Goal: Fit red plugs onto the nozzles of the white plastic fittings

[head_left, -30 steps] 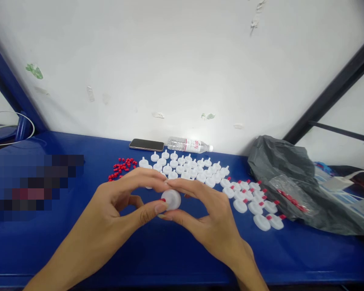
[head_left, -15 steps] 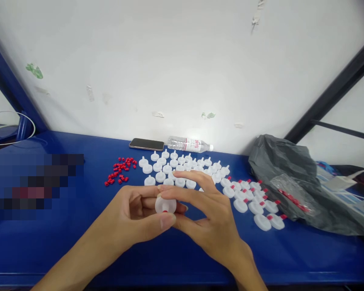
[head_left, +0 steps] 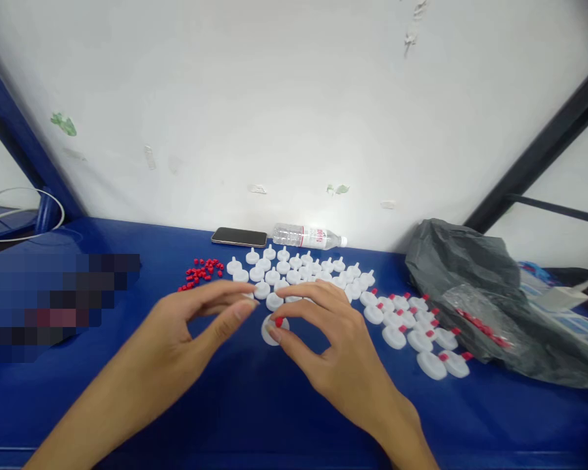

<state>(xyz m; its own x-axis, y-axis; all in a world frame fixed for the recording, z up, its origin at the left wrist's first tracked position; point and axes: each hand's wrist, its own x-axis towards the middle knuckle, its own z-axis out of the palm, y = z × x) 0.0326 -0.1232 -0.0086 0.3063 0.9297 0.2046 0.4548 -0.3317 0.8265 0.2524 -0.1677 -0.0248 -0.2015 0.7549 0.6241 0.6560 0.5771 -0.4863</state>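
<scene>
Between the thumb and index finger of my right hand (head_left: 336, 339) is the red tip of a white plastic nozzle cap (head_left: 268, 333); its round white disc faces away from me. My left hand (head_left: 189, 333) is just to the left, with nothing visible in it and its thumb a little apart from its curved fingers. Beyond both hands stand several white nozzle caps (head_left: 262, 290) with bare spouts. Small red tips (head_left: 206, 269) lie in a loose pile behind my left hand. To the right, several white nozzle caps with red tips (head_left: 394, 336) lie in a group.
A phone (head_left: 239, 237) and a clear plastic bottle (head_left: 308, 236) lie along the wall. On the right, a dark grey plastic bag (head_left: 436, 254) carries a clear bag of red pieces (head_left: 483, 326). The blue table (head_left: 274, 418) extends toward me. A blurred patch covers the left side.
My left hand has let go of the nozzle cap and drawn off to the left. My right hand now has it alone by its red tip, the disc turned away.
</scene>
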